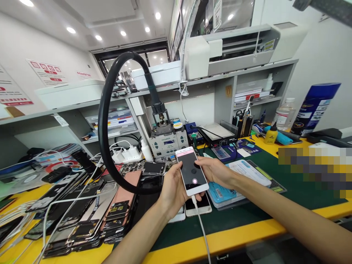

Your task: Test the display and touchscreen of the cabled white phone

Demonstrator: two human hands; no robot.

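A white smartphone (191, 171) with a lit screen is held above the green mat (291, 185) at the bench's middle. My left hand (172, 189) cradles it from the left and below, fingers wrapped round its edge. My right hand (216, 171) steadies its right side, with a finger resting on the screen. A white cable (202, 229) hangs from the phone's lower end toward the front edge. Two more phones (198, 208) lie flat just under the held one.
Stacks of dismantled phones (90, 216) cover the left of the yellow bench. A thick black hose (106, 124) loops up to a rework station (168, 141). Bottles (284, 115), a tool holder (244, 124), a blue box (316, 106) and shelves stand behind.
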